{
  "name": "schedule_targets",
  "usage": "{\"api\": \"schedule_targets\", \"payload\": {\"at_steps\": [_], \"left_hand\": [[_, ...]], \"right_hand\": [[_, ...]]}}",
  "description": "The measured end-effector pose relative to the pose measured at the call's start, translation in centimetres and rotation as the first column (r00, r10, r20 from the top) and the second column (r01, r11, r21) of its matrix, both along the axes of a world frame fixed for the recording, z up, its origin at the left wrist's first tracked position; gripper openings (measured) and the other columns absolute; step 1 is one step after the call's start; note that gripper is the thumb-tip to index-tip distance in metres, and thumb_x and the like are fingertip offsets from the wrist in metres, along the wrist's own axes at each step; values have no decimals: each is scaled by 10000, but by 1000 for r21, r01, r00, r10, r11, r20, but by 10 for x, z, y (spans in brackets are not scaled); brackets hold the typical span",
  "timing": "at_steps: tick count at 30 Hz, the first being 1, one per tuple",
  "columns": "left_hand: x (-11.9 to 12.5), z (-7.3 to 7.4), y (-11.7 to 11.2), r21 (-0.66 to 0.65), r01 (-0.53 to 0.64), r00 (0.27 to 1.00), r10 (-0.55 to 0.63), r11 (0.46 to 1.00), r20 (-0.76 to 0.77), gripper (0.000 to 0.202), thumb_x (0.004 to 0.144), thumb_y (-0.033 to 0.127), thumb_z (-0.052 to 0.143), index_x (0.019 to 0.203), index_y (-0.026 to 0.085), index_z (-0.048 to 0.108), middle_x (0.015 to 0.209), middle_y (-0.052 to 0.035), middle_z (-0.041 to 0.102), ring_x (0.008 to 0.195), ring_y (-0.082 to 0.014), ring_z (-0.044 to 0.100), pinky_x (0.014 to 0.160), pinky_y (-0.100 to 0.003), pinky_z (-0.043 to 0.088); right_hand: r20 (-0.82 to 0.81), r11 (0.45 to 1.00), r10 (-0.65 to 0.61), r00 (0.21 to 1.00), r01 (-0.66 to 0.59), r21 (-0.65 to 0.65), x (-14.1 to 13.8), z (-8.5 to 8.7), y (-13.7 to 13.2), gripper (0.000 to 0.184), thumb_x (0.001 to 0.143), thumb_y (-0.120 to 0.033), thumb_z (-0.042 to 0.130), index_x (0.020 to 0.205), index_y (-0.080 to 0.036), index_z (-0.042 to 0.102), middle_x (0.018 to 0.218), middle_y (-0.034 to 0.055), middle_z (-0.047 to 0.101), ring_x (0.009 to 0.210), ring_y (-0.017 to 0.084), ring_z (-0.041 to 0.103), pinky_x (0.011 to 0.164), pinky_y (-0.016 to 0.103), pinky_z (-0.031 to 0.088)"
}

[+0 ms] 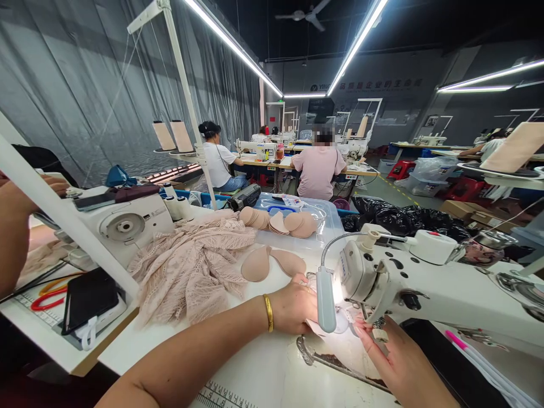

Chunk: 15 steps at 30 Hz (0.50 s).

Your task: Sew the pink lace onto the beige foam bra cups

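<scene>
My left hand point(293, 306), with a gold bracelet on its wrist, is closed on the left edge of a pale pink fabric piece point(319, 330). The lamp head partly covers its fingertips. From the right, my right hand point(386, 348) pinches the piece's other edge, close beside the needle area of the white sewing machine point(408, 289). A grey gooseneck lamp point(326, 300) lights the cloth brightly. Just beyond my left hand lies a pair of beige bra cups point(256, 265). Crumpled beige lace fabric point(191, 266) is heaped to the left of them.
Stacks of beige round pads point(301, 224) rest on a clear plastic bin point(327, 229) behind the table. A black phone point(450, 362) and pens point(480, 362) lie at right. At left, another person's arm point(15, 226) reaches over a neighbouring machine point(123, 221). A thread stand point(182, 85) rises between the tables.
</scene>
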<state>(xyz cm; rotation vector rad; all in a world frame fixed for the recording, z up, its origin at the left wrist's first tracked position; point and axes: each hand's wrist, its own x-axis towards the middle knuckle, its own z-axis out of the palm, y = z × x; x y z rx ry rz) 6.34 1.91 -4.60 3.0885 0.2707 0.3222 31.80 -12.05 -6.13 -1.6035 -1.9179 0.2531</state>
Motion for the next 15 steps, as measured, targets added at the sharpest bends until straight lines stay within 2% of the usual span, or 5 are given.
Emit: {"api": "schedule_targets", "payload": {"at_steps": [5,12,15], "left_hand": [[0,3,-3,-139,12,1000,-9,990,20,130,881,188,667,975,261,720,1124,8,795,1020,-227,689,1043,-478,291],[0,3,-4,-138,-5,1000,5,990,-3,173,867,166,651,987,271,720,1107,10,793,1019,-234,686,1042,-478,301],[0,1,-2,-121,5,1000,-7,993,-14,123,850,184,680,932,267,719,1075,18,790,1033,-228,677,1048,-466,299]], "right_hand": [[-63,995,-101,993,102,16,-10,2,-4,342,1091,-520,420,1165,-279,652,1078,56,771,1003,256,740,826,375,598],[49,1000,-8,999,6,22,5,-2,0,307,1088,-474,470,1190,-266,672,1113,71,784,1033,246,762,864,354,623],[50,1000,2,999,-4,23,7,-4,0,297,1088,-462,476,1169,-266,683,1066,71,783,972,240,764,805,338,626]]}}
